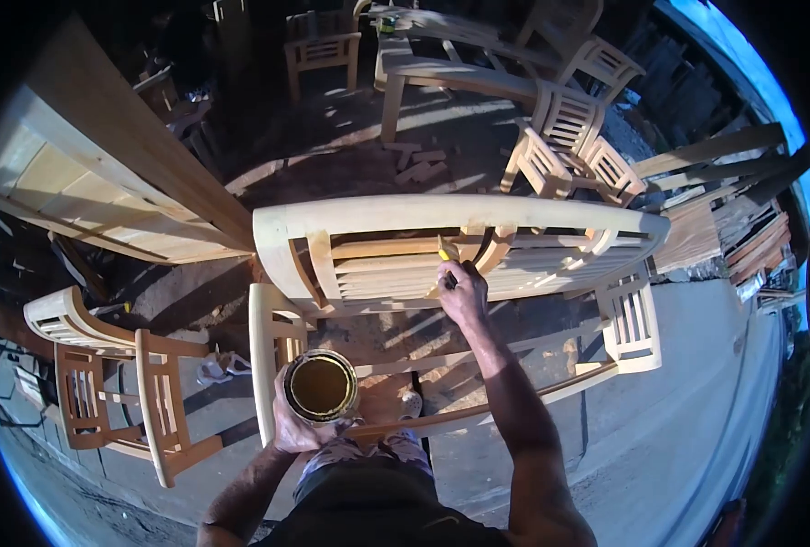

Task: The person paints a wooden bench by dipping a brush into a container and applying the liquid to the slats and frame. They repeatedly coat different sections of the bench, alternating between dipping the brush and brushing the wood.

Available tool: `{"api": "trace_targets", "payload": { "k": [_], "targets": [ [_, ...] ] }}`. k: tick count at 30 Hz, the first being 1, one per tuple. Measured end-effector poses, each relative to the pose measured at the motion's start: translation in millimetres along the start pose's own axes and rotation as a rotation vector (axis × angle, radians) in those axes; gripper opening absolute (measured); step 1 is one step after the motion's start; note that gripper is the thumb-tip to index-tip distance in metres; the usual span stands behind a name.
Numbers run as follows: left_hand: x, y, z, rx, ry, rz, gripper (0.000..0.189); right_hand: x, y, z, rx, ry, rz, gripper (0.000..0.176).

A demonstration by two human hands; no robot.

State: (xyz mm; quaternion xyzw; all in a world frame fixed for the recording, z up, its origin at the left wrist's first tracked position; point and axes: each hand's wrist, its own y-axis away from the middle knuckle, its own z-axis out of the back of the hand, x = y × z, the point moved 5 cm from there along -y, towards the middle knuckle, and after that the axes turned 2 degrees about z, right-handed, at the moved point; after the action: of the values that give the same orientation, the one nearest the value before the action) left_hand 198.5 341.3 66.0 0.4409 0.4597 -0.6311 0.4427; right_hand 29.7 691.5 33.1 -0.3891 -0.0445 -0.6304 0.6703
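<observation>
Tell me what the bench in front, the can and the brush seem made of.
Bench: wood, by its pale tan colour and slatted build; mostly matte, some slats more orange, perhaps coated.
Can: probably metal, going by its thin round rim, which looks stained.
Brush: yellow part perhaps plastic or painted; too small to be sure.
</observation>
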Motion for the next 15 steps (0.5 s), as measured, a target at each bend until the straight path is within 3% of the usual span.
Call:
{"api": "trace_targets", "payload": {
  "k": [2,4,7,10,11,15],
  "targets": [
    [4.5,-0.8,-5.5,0.007,0.007,-0.027,0.111,-2.1,0.4,-16.7,0.068,0.115,0.162,0.014],
    [6.1,-1.9,-7.2,0.014,0.003,-0.054,0.111,1.2,-8.2,-28.1,0.126,0.241,0.197,0.013],
    [2.0,-1.6,-9.0,0.036,-0.005,-0.046,0.111,-29.2,-31.4,-44.9,0.311,0.471,0.017,0.027],
    [1.8,-0.8,-8.4,0.033,-0.044,-0.067,0.112,-10.6,-46.9,-52.3,0.557,0.557,-0.111,0.041],
    [1.6,0.7,-8.5,0.016,-0.03,-0.077,0.112,3.0,-50.9,-52.5,0.555,0.594,-0.106,0.046],
    [4.7,4.3,-7.2,-0.004,0.052,-0.059,0.11,0.6,-60.4,-55.1,0.505,0.53,-0.121,0.039]
  ]
}}
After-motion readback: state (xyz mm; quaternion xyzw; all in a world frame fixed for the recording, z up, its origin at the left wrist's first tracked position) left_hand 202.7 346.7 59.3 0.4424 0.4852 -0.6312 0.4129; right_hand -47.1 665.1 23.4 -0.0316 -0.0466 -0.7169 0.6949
